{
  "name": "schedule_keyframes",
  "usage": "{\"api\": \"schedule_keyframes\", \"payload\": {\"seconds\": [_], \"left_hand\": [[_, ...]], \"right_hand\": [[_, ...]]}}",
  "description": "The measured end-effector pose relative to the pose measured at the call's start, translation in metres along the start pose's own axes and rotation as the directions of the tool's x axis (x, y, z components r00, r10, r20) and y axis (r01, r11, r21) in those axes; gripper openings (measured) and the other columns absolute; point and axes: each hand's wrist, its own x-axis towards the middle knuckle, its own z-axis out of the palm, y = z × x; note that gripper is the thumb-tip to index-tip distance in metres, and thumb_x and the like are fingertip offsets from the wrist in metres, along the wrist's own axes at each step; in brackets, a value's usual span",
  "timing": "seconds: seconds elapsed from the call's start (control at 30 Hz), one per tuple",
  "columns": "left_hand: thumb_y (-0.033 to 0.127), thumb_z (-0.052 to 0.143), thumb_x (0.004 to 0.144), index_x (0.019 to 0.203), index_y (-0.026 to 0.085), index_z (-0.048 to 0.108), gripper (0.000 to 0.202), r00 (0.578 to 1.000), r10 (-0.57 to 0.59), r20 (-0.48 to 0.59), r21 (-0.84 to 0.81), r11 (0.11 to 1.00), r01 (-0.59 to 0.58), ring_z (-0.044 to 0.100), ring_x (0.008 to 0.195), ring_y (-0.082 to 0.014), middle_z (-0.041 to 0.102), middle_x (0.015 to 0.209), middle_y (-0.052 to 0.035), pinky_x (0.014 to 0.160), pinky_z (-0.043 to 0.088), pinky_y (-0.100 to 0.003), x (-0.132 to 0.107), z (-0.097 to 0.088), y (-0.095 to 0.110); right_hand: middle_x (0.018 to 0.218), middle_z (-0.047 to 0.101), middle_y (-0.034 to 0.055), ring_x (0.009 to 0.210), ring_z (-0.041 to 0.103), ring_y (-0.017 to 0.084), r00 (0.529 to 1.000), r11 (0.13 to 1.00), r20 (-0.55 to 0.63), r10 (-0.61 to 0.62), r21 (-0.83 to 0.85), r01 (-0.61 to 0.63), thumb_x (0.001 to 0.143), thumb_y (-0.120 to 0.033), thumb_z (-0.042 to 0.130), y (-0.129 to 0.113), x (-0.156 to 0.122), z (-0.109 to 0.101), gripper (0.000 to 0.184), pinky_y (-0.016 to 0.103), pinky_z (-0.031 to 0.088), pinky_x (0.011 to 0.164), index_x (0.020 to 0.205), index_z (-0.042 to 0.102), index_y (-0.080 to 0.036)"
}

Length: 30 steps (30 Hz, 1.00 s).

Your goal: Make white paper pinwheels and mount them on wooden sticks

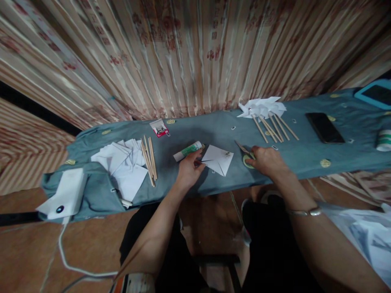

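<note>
At the counter's (299,162) far edge lie assembled pinwheels (266,108); my left hand (188,170) pinches a slit, unfolded sheet (217,158), my right hand (268,159) grips scissors (245,152).

A cloth-covered table (301,158) bears a glue stick (187,151); papers (122,158); wooden sticks (153,158); pinwheels (264,108).

Ahead of me, a striped, flower-patterned curtain (183,61) hangs in folds behind the cloth-covered tabletop (301,162). On my right lies a black phone (325,128), and farther right a blue-framed device (365,92). On my left sits a white device (70,187), its white cable (61,247) dropping toward brown floor tiles (27,254).
</note>
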Motion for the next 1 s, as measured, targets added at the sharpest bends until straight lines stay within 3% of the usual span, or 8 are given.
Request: {"api": "schedule_keyframes", "payload": {"seconds": [0.23,0.43,0.63,0.73,0.83,1.0], "left_hand": [[0.01,0.067,0.076,0.105,0.017,0.071,0.029,0.997,0.075,0.016,0.207,0.975,-0.077,0.065,0.07,-0.0135,0.071,0.104,-0.007,0.072,0.055,-0.029,-0.011,-0.016,-0.001],[0.009,0.067,0.078,0.102,0.016,0.072,0.026,0.992,0.122,0.035,0.214,0.969,-0.126,0.064,0.071,-0.0123,0.069,0.101,-0.0065,0.075,0.055,-0.028,-0.018,-0.023,-0.004],[0.011,0.064,0.081,0.099,0.017,0.072,0.021,0.99,0.141,-0.011,0.221,0.966,-0.135,0.063,0.07,-0.0117,0.068,0.102,-0.0062,0.075,0.055,-0.028,-0.023,-0.044,-0.016],[0.015,0.066,0.08,0.108,0.018,0.069,0.028,0.974,0.182,-0.133,0.281,0.95,-0.139,0.065,0.09,-0.0181,0.065,0.108,-0.0083,0.088,0.054,-0.035,-0.022,-0.053,-0.025],[0.017,0.071,0.076,0.12,0.016,0.063,0.044,0.952,0.207,-0.227,0.372,0.921,-0.112,0.057,0.114,-0.0253,0.06,0.119,-0.0119,0.102,0.046,-0.043,-0.015,-0.055,-0.032],[0.018,0.073,0.075,0.118,0.016,0.065,0.044,0.981,0.127,-0.148,0.465,0.884,-0.044,0.056,0.111,-0.0284,0.065,0.115,-0.0114,0.099,0.045,-0.046,0.003,-0.047,-0.04]], "right_hand": [[0.097,0.072,0.0222,0.094,0.069,0.034,0.999,0.999,0.033,0.01,-0.036,-0.008,0.09,-0.032,0.054,0.005,0.007,0.009,0.035,0.04,0.048,0.078,0.116,0.063,-0.011],[0.094,0.072,0.0236,0.094,0.069,0.036,0.998,0.998,0.017,0.058,-0.029,-0.057,0.088,-0.033,0.057,0.003,0.009,0.01,0.033,0.04,0.049,0.076,0.109,0.065,-0.009],[0.086,0.072,0.0226,0.086,0.069,0.037,1.0,0.998,-0.017,0.001,-0.061,-0.002,0.085,-0.032,0.059,0.008,0.014,0.019,0.028,0.041,0.048,0.073,0.098,0.069,-0.009],[0.078,0.071,0.02,0.076,0.069,0.035,0.997,0.998,-0.076,-0.029,-0.062,0.024,0.084,-0.034,0.06,0.01,0.014,0.019,0.028,0.04,0.047,0.066,0.097,0.071,-0.013],[0.076,0.071,0.0213,0.073,0.07,0.033,0.99,0.997,-0.126,-0.062,-0.049,0.056,0.089,-0.04,0.055,0.002,0.011,0.009,0.036,0.037,0.043,0.061,0.103,0.07,-0.011],[0.084,0.074,0.0181,0.074,0.07,0.029,0.969,0.997,-0.238,-0.073,0.007,0.077,0.092,-0.034,0.051,-0.031,0.006,-0.009,0.03,0.032,0.043,0.059,0.104,0.069,-0.013]]}}
